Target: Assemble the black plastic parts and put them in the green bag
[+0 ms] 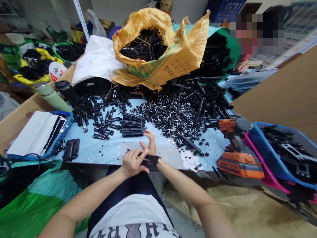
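Observation:
My right hand (150, 143) is raised over the table's front edge, its fingers apart and nothing in them. Round its wrist sits a black wristband (151, 162). My left hand (135, 162), with a ring on one finger, is closed on the wristband from the side, thumb below and fingers above. Just beyond the hands lies a neat stack of long black plastic parts (133, 125). To its left are smaller black link-like pieces (102, 130). A wide heap of small black pieces with silver pins (170, 114) spreads to the right.
An orange cordless drill (237, 148) stands at the right beside a blue basket (255, 132) of black parts. A yellow woven sack (173, 62) sits at the back. Two bottles, one a green tumbler (53, 96), stand left. Another person's hand (242, 67) shows at far right.

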Demonstrator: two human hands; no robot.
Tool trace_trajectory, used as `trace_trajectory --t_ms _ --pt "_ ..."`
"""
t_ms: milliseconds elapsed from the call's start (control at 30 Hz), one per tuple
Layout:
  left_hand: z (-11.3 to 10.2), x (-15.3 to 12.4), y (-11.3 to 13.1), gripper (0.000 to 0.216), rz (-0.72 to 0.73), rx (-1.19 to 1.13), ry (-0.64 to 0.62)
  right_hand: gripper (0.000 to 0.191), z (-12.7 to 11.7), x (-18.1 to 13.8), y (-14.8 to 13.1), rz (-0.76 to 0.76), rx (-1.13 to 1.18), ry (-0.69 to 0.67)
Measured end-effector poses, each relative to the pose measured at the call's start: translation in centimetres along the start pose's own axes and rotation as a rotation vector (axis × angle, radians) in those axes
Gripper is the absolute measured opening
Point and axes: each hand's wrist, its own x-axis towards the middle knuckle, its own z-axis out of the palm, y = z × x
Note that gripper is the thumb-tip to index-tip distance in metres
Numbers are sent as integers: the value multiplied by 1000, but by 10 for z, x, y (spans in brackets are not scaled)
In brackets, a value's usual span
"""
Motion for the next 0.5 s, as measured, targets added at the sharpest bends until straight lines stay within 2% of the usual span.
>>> trace_trajectory --t_ms 100,167,233,333,400,500 --pt "21 -4 -41 52 9 202 -288 25 -27 58 39 -30 -314 123" --pt "31 0 -59 42 -32 245 -427 25 -37 97 57 -51 -459 58" --pt "39 10 -70 41 -114 245 -513 25 -35 133 69 -82 -591 -108" --pt "42 28 -78 47 -186 202 -580 29 -11 186 81 -80 -840 -387" --pt "38 38 -85 56 -190 168 -568 32 11 221 91 -46 -983 -534" --pt "25 51 -110 61 -286 169 -479 33 46 268 112 7 -1054 -621"
